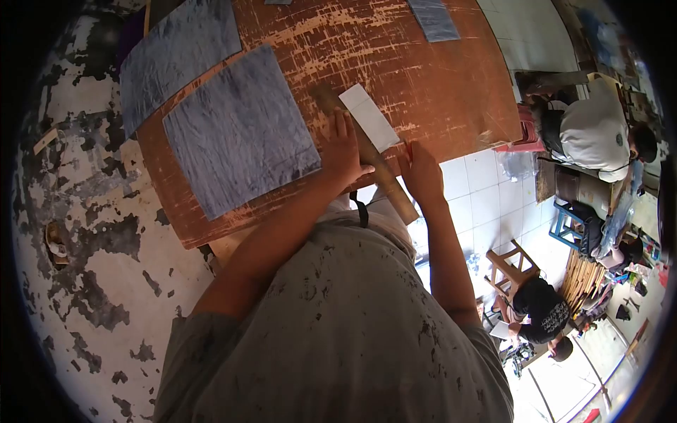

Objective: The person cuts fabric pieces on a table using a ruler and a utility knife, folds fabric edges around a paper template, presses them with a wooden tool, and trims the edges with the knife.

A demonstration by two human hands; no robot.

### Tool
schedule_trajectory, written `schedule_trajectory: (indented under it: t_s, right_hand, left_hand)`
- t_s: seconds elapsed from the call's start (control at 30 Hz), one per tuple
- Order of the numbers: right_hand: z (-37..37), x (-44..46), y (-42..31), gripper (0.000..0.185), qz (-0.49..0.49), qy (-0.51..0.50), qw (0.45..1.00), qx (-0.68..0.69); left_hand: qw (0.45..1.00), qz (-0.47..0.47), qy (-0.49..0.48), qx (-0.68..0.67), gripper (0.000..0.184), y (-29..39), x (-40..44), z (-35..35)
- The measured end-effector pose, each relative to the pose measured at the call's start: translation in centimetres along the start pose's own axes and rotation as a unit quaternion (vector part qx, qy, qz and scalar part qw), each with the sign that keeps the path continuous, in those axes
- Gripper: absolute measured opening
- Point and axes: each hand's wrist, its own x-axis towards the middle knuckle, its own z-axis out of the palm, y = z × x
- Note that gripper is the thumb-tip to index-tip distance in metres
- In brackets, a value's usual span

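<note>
My left hand [343, 150] lies flat on a long brown wooden strip [384, 176], fingers stretched out and thumb apart, pressing it against the tabletop. The strip runs diagonally and its near end sticks out past the table edge. Along its right side lies a white rectangular piece [369, 118]. At the lower end of that piece is my right hand [422, 175], its fingers closed around a small, thin reddish object that I cannot make out. Left of my left hand lies a grey-blue streaked sheet [240, 134].
The worn red-brown table [451, 92] bears another streaked sheet [183, 56] and a smaller grey piece [434, 20]. A person in white [592, 130] sits at the right; another in black [543, 307] is near a wooden stool [513, 266]. A peeling wall [92, 233] borders the left.
</note>
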Motion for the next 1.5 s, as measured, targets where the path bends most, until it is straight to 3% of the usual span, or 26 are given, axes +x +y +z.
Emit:
schedule_trajectory:
  t_s: [0.03, 0.1, 0.13, 0.27, 0.33, 0.47, 0.53, 0.67, 0.73, 0.77, 0.83, 0.87, 0.97, 1.0, 1.03, 1.1, 1.17, 1.2, 1.27, 1.3, 1.37, 1.5]
  right_hand:
    - [0.7, 0.5, 0.2, 0.028, 0.000, 0.002, 1.000, -0.001]
    - [3.0, 2.4, 0.2, 0.036, -0.083, 0.139, 0.984, 0.079]
    - [3.5, 3.0, 0.0, 0.039, -0.038, 0.120, 0.989, 0.080]
    - [4.8, 5.2, 0.6, 0.038, -0.035, 0.113, 0.990, 0.075]
    - [4.6, 6.2, 0.9, 0.036, 0.027, 0.054, 0.994, 0.090]
    - [3.5, 7.3, 1.8, 0.032, -0.001, 0.110, 0.991, 0.078]
    - [1.6, 8.9, 2.6, 0.032, 0.013, 0.128, 0.979, 0.157]
    - [-2.9, 11.9, 4.1, 0.036, 0.024, 0.081, 0.972, 0.221]
    - [-6.4, 11.2, 1.8, 0.039, 0.116, 0.148, 0.920, 0.343]
    - [-6.0, 11.2, 2.4, 0.039, 0.116, 0.148, 0.920, 0.344]
    - [-4.9, 10.6, 3.8, 0.038, 0.020, 0.297, 0.923, 0.244]
    - [-4.5, 9.3, 4.3, 0.036, 0.053, 0.227, 0.962, 0.145]
    - [0.3, 3.1, 5.7, 0.031, -0.047, 0.111, 0.988, 0.099]
    - [2.1, 0.3, 5.7, 0.033, -0.039, 0.092, 0.989, 0.105]
    - [4.4, -2.1, 6.7, 0.037, -0.094, 0.100, 0.986, 0.093]
    - [4.9, -6.0, 5.3, 0.040, 0.007, -0.024, 0.999, 0.048]
    - [6.6, -8.1, 6.1, 0.042, -0.068, 0.027, 0.997, 0.009]
    - [6.5, -8.7, 5.8, 0.042, -0.061, 0.025, 0.998, 0.013]
    - [6.0, -9.2, 5.1, 0.048, -0.184, 0.154, 0.971, -0.016]
    - [6.4, -9.5, 5.5, 0.048, -0.180, 0.154, 0.972, -0.013]
    - [7.5, -9.8, 6.4, 0.052, -0.078, 0.057, 0.992, 0.085]
    - [7.1, -9.8, 6.7, 0.052, -0.073, 0.067, 0.991, 0.089]
  left_hand:
    - [0.999, 0.013, 0.030, -0.008, 0.149, -0.4, -0.3, 0.4]
    - [0.997, 0.029, 0.068, -0.012, 0.148, -1.1, -0.4, 1.1]
    - [0.994, 0.045, 0.087, -0.039, 0.148, -1.6, -0.7, 1.4]
    - [0.986, 0.052, 0.124, -0.096, 0.146, -2.1, -1.6, 2.2]
    - [0.985, 0.050, 0.133, -0.097, 0.146, -2.1, -2.0, 2.3]
    - [0.982, 0.055, 0.153, -0.094, 0.145, -2.6, -2.3, 2.8]
    - [0.981, 0.064, 0.157, -0.097, 0.145, -2.8, -2.1, 2.9]
    - [0.973, 0.093, 0.182, -0.107, 0.145, -3.3, -2.0, 3.6]
    - [0.974, 0.096, 0.178, -0.104, 0.145, -3.4, -1.8, 3.6]
    - [0.975, 0.097, 0.173, -0.101, 0.146, -3.5, -1.7, 3.6]
    - [0.972, 0.105, 0.182, -0.102, 0.146, -3.8, -1.6, 3.7]
    - [0.969, 0.112, 0.191, -0.106, 0.147, -3.8, -1.5, 3.8]
    - [0.970, 0.109, 0.188, -0.110, 0.147, -3.9, -1.5, 4.1]
    - [0.971, 0.108, 0.184, -0.109, 0.147, -3.9, -1.5, 4.1]
    - [0.970, 0.110, 0.187, -0.110, 0.147, -3.9, -1.5, 4.2]
    - [0.970, 0.113, 0.187, -0.110, 0.146, -3.9, -1.3, 4.1]
    - [0.970, 0.115, 0.191, -0.099, 0.144, -3.8, -1.3, 4.0]
    - [0.971, 0.119, 0.184, -0.097, 0.144, -3.7, -1.4, 4.0]
    - [0.978, 0.104, 0.165, -0.074, 0.144, -3.6, -1.3, 3.6]
    - [0.979, 0.107, 0.161, -0.071, 0.144, -3.6, -1.3, 3.7]
    - [0.979, 0.103, 0.166, -0.060, 0.143, -3.6, -1.2, 3.8]
    - [0.974, 0.113, 0.180, -0.077, 0.143, -3.0, -1.0, 3.3]
